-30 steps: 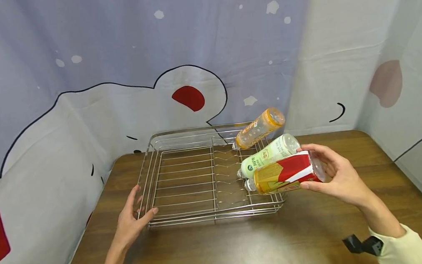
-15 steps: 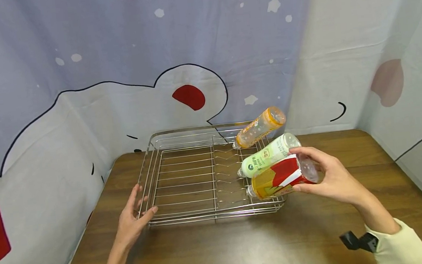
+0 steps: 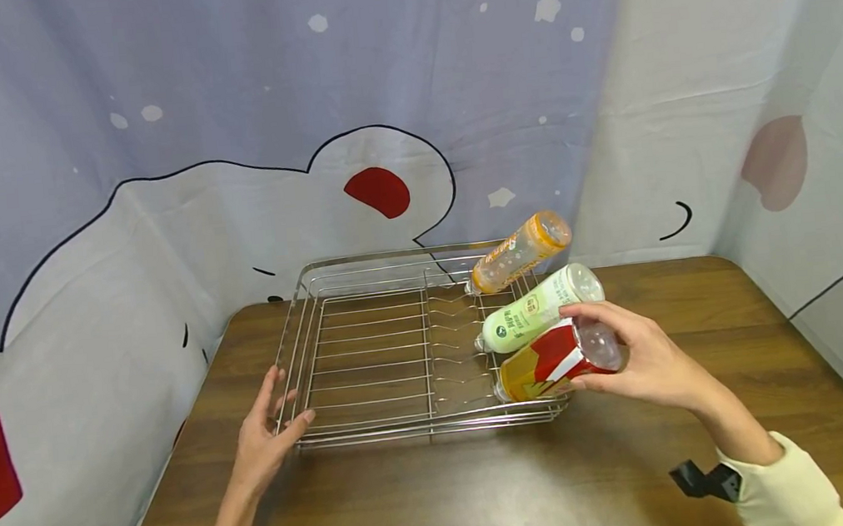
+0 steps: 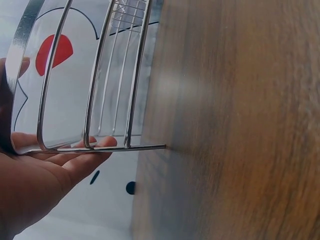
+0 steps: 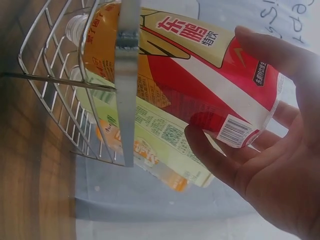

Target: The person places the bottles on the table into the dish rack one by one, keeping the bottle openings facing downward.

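Note:
A silver wire dish rack (image 3: pixel 427 354) sits on the table. My left hand (image 3: pixel 262 442) holds its left end near the front corner; in the left wrist view, fingers (image 4: pixel 85 159) lie along the end wires. My right hand (image 3: pixel 644 362) grips the base end of a yellow-and-red plastic bottle (image 3: pixel 543 361). This bottle slants neck-down into the rack's right front part; its neck is partly hidden by the wires. Just behind it leans a pale green bottle (image 3: pixel 531 312), and farther back a clear bottle with orange bands (image 3: pixel 515 259). Both point neck-down to the left.
Brown wooden table (image 3: pixel 442 495) surrounds the rack. A patterned curtain (image 3: pixel 227 104) hangs close behind the rack and along both sides. Wavy divider wires (image 3: pixel 454 344) run front to back inside the rack, left of the bottles.
My right hand has moved left and slightly down with the yellow-and-red bottle, whose neck has sunk lower at the rack's front. The left hand and the other bottles look unchanged.

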Demonstrator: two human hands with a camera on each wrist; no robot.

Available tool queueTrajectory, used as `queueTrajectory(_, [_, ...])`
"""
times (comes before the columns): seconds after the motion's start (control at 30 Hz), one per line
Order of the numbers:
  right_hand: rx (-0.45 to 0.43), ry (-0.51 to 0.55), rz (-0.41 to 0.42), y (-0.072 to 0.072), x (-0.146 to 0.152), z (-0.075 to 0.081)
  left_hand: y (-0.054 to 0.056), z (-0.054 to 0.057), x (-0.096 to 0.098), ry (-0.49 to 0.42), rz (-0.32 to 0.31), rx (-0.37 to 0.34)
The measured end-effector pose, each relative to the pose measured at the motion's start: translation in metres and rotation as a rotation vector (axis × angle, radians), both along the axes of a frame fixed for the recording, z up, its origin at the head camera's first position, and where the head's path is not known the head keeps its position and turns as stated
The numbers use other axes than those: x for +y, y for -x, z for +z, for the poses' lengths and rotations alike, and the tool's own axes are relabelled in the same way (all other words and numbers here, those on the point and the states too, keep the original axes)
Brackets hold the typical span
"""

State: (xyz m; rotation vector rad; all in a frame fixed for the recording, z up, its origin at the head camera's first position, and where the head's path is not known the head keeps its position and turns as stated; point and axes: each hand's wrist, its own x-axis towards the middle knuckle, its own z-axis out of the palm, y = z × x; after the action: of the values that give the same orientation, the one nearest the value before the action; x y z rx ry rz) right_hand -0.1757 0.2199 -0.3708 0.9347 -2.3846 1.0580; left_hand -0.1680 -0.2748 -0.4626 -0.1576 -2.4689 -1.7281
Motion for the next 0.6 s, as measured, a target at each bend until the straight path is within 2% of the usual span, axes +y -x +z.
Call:
queueTrajectory(0.3, [-0.031,-0.038,-0.026,0.001,-0.003,-0.009,-0.001,0.0,0.0,0.022,0.0,0.014])
queueTrajectory(0.6, [-0.027,-0.063,-0.032,0.004,-0.004,-0.013,-0.001,0.001,0.0,-0.011,-0.011,0.015])
